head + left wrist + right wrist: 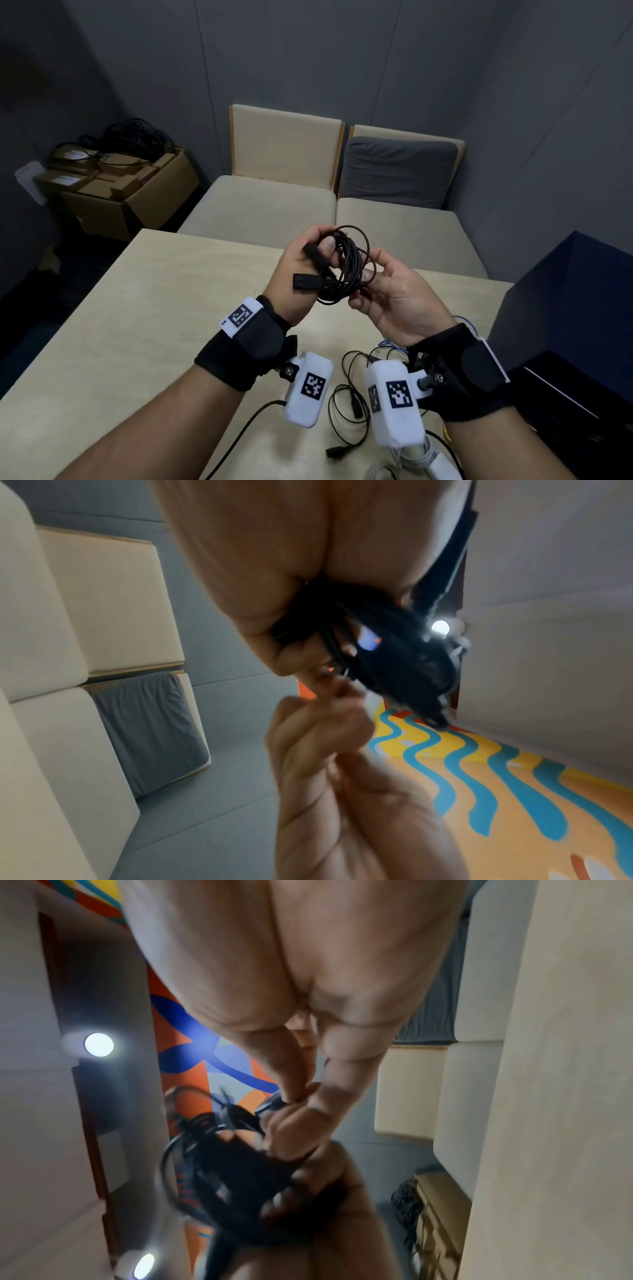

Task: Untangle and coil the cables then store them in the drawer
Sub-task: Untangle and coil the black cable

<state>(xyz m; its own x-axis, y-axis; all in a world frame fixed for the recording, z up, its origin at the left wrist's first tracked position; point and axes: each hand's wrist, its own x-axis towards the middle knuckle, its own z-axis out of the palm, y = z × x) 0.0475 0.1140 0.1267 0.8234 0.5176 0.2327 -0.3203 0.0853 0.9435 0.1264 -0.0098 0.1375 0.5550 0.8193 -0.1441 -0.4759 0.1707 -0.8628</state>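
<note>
Frame centre: left hand (301,270) grips coiled black cable (346,270) above table (137,308), thumb over bundle. Right hand (394,301) pinches strands on coil's right side. Tabletop runs wide left of hands. Dark blue cabinet (565,308) crowds right edge. Loose cables (346,411) lie lower centre, under wrists. Cardboard boxes (137,202) upper left, labels too small to read.

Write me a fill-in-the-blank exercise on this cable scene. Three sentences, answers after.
1. The left hand and the right hand both hold the coiled cable, whose colour is ____.
2. Other loose cables lie on the ____, below the wrists.
3. The cushion leaning against the seat back is ____ in colour.

Missing words: black; table; grey.
</note>
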